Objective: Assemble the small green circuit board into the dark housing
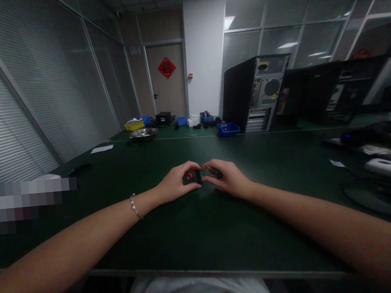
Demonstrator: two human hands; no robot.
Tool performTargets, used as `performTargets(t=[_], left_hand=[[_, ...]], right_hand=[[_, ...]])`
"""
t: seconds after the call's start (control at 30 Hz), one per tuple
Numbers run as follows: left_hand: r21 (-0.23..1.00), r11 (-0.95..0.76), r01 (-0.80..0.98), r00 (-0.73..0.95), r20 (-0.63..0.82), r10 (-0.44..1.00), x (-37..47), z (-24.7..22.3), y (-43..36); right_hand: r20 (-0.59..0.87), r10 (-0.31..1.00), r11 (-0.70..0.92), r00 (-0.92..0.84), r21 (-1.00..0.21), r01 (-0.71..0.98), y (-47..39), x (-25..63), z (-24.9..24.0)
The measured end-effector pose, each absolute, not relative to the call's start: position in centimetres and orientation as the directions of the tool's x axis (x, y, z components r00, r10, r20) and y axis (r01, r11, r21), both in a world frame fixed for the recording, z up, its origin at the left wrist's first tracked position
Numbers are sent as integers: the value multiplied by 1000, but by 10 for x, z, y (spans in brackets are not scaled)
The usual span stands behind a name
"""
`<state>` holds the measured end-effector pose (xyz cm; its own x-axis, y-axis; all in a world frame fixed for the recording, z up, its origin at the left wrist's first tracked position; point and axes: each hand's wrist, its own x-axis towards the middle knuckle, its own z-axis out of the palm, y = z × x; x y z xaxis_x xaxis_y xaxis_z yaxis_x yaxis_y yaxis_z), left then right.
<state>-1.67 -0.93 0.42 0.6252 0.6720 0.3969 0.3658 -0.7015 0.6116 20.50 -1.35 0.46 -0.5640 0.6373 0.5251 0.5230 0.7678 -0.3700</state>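
The left hand (175, 184) is pinching a small dark piece (198, 177) between thumb and fingers, just above the worktop (190, 238); a loosening pinch could be letting it slip. The piece is looking blocky and blackish, showing a hint of green at its right edge, its details blurring. The right hand (234, 178) is curling its fingertips in at that edge, grip unclear; uneven pressure from there could be tilting the piece loose.
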Motion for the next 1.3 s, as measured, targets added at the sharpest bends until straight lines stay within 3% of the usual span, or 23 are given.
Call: performTargets(t=[0.53,0.8,0.93,1.13,1.3], left_hand=[[605,-702,375,629,391,673,-17,2,-9],[868,-469,163,656,260,708,-16,-3,-6],[931,-354,85,675,208,708,-15,-2,-7],[917,-377,130,657,206,726,-14,-3,-7],[863,-476,166,659,262,705,-16,-2,-5]], right_hand=[[519,601,791,-608,-276,546,-15,203,2],[525,599,792,-604,-276,545,-16,203,0],[522,571,813,-634,-247,528,-17,202,0],[538,506,853,-674,-195,484,-19,200,1],[512,506,859,-694,-229,458,-21,202,5]])
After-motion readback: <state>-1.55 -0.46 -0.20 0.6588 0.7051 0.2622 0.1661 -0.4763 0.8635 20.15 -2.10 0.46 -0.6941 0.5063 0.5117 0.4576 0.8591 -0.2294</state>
